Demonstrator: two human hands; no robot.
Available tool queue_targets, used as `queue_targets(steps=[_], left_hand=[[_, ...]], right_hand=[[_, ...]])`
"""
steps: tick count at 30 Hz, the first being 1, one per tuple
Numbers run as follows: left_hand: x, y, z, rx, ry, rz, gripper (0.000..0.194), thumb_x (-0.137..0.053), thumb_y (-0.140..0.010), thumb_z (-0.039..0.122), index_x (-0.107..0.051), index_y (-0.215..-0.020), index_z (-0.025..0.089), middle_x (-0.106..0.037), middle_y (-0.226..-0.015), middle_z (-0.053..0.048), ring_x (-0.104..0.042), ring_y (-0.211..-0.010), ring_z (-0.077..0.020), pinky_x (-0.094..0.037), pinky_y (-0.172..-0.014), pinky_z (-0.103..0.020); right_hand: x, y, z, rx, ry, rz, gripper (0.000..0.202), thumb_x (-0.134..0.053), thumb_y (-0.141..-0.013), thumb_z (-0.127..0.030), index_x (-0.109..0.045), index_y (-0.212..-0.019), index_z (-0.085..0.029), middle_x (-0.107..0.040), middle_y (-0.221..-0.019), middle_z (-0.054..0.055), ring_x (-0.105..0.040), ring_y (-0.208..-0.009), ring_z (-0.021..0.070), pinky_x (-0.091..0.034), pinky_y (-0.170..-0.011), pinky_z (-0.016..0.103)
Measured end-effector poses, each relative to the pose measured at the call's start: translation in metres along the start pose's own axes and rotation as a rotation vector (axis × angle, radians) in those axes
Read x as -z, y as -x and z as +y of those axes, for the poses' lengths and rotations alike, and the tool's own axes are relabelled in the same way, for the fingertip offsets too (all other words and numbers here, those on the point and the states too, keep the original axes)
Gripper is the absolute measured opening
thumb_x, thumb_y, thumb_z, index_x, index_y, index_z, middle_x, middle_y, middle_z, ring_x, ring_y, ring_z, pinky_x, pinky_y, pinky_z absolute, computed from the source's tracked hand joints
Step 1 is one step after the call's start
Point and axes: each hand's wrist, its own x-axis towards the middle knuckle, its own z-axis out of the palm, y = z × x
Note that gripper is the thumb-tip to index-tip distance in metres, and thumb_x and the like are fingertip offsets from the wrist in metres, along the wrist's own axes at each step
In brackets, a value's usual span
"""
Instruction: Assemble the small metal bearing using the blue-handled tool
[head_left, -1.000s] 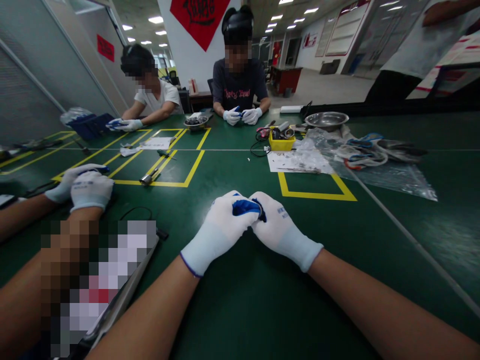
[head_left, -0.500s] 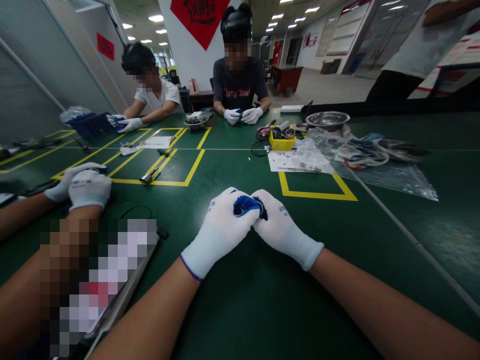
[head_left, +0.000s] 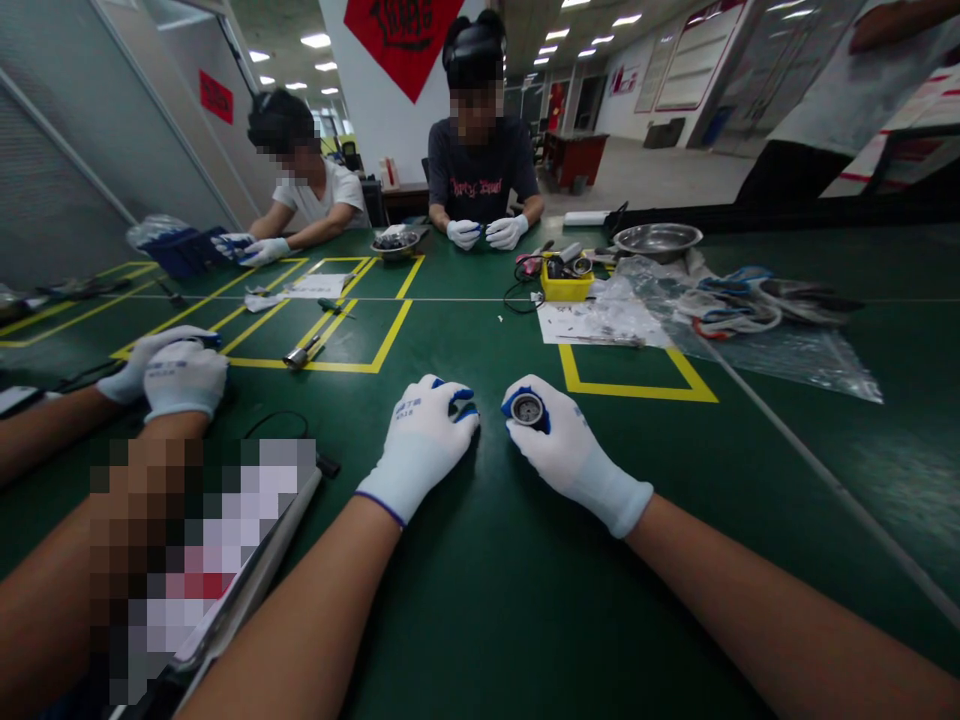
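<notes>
My right hand (head_left: 559, 440), in a white glove with blue palm coating, is closed around a round metal part (head_left: 527, 409). The part's end faces up, with a silvery rim and a dark patterned centre; its lower body is hidden in the fingers. To its left, my left hand (head_left: 429, 440) is held just above the green table, gloved alike. Its fingers are curled, with a gap between thumb and forefinger, and I see nothing between them. The two hands are apart.
A yellow bin (head_left: 567, 285) of metal parts stands ahead, by a plastic bag (head_left: 817, 350) and a steel bowl (head_left: 658, 240). A metal cylinder-ended tool (head_left: 298, 354) lies left of centre. A co-worker's gloved hands (head_left: 184, 375) are at the left; two more people work opposite.
My hands were together over the part. My left hand has come away to the left, and the round metal part now shows in my right hand.
</notes>
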Motion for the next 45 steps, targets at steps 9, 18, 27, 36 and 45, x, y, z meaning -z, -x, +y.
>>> queue_targets(steps=[9,18,27,36,45], left_hand=[[-0.004,-0.004,0.004,-0.036,-0.100,-0.090,0.015,-0.069,-0.093,0.030,-0.079,-0.102,0.025,-0.068,-0.113,-0.010,-0.061,-0.110,-0.0321,-0.050,-0.098,-0.047],[-0.006,-0.005,0.008,-0.008,0.120,0.013,0.007,-0.070,-0.091,0.019,-0.077,-0.093,0.019,-0.070,-0.104,-0.008,-0.066,-0.101,-0.0260,-0.053,-0.095,-0.040],[-0.004,-0.006,0.003,-0.012,0.130,0.043,0.008,-0.070,-0.090,0.019,-0.077,-0.094,0.018,-0.070,-0.104,-0.008,-0.066,-0.103,-0.0272,-0.053,-0.096,-0.042],[-0.017,0.005,0.017,-0.330,-0.101,-0.065,0.047,-0.066,-0.095,0.037,-0.066,-0.139,0.021,-0.065,-0.133,-0.014,-0.057,-0.121,-0.0369,-0.050,-0.100,-0.054],[-0.025,0.001,0.028,-0.438,-0.220,-0.073,0.038,-0.056,-0.101,0.038,-0.069,-0.135,0.028,-0.063,-0.138,-0.013,-0.055,-0.124,-0.0369,-0.049,-0.098,-0.054]], right_hand=[[0.000,0.002,-0.001,0.042,0.003,-0.035,0.010,-0.058,-0.081,-0.015,-0.053,-0.081,-0.024,-0.065,-0.082,0.002,-0.067,-0.080,0.0221,-0.053,-0.075,0.035],[-0.003,0.001,-0.004,0.005,0.004,0.071,0.007,-0.059,-0.088,-0.023,-0.053,-0.083,-0.024,-0.065,-0.080,0.003,-0.066,-0.076,0.0214,-0.053,-0.072,0.034],[-0.004,-0.004,0.004,-0.113,-0.001,0.215,0.008,-0.062,-0.079,-0.026,-0.055,-0.081,-0.025,-0.064,-0.077,0.002,-0.063,-0.075,0.0232,-0.051,-0.073,0.037],[0.002,-0.015,0.026,-0.396,-0.522,0.527,0.020,-0.066,-0.068,-0.035,-0.057,-0.083,-0.025,-0.054,-0.070,-0.003,-0.051,-0.063,0.0168,-0.043,-0.057,0.029],[-0.002,-0.016,0.034,-0.359,-0.459,0.515,0.018,-0.066,-0.072,-0.035,-0.058,-0.084,-0.025,-0.058,-0.073,-0.002,-0.054,-0.069,0.0184,-0.044,-0.060,0.029]])
